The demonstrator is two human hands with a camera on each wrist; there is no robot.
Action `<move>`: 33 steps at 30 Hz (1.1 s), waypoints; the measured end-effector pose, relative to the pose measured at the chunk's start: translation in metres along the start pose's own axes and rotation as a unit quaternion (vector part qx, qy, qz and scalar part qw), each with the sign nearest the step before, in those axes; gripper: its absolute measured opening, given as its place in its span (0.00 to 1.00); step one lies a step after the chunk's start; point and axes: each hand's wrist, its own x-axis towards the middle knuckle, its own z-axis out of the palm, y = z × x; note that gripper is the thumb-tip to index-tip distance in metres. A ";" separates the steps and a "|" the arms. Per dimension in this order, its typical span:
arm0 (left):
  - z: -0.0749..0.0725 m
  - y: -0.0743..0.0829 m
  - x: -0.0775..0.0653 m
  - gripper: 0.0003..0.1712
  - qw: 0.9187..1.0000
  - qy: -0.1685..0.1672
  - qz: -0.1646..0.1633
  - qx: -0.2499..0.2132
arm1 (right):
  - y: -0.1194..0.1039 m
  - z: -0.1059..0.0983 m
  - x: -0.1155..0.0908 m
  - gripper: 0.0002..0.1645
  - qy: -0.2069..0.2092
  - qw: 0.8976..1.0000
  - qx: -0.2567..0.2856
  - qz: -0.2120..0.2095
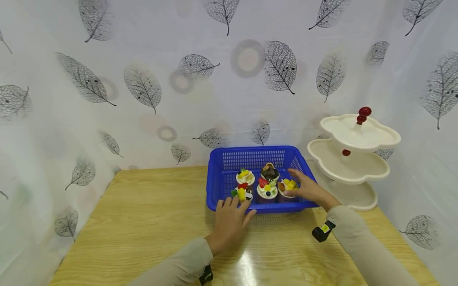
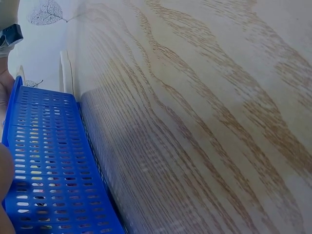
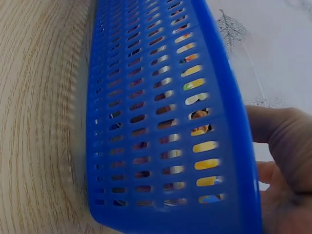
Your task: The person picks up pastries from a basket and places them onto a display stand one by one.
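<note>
Several toy cupcakes stand in a blue plastic basket [image 1: 232, 153]. My right hand [image 1: 310, 190] reaches over the basket's right side, its thumb and fingers spread about a cupcake topped with yellow fruit [image 1: 290, 184]. In the right wrist view that hand [image 3: 292, 151] shows beyond the basket's rim [image 3: 234, 117]. My left hand [image 1: 230, 218] lies with spread fingers at the front rim, close to a cupcake with a strawberry and yellow fruit [image 1: 241, 194]. Beside these are a white-cream cupcake with strawberry [image 1: 267, 190], a dark chocolate one [image 1: 270, 173] and another with yellow fruit [image 1: 245, 177].
A cream three-tier stand [image 1: 348, 161] with a red knob [image 1: 365, 111] stands right of the basket, close to my right forearm. The wooden table [image 1: 154, 214] extends left and in front. Behind it hangs a white curtain [image 1: 214, 99] printed with leaves.
</note>
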 end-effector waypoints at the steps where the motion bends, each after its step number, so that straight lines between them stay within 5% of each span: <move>1: 0.000 0.000 0.000 0.21 1.000 0.000 0.000 0.000 | 0.000 0.001 0.002 0.57 -0.002 1.000 -0.003 0.004; 10: 0.000 0.000 -0.001 0.23 1.000 0.001 0.009 0.010 | 0.003 0.009 0.009 0.58 -0.011 0.999 -0.016 0.028; 22: 0.001 0.000 -0.002 0.25 1.000 0.005 0.004 0.010 | 0.007 0.013 0.013 0.50 0.016 0.991 -0.134 0.012; 33: 0.000 0.000 -0.002 0.23 1.000 0.016 0.008 0.023 | -0.001 0.010 0.011 0.46 0.025 0.988 -0.155 0.012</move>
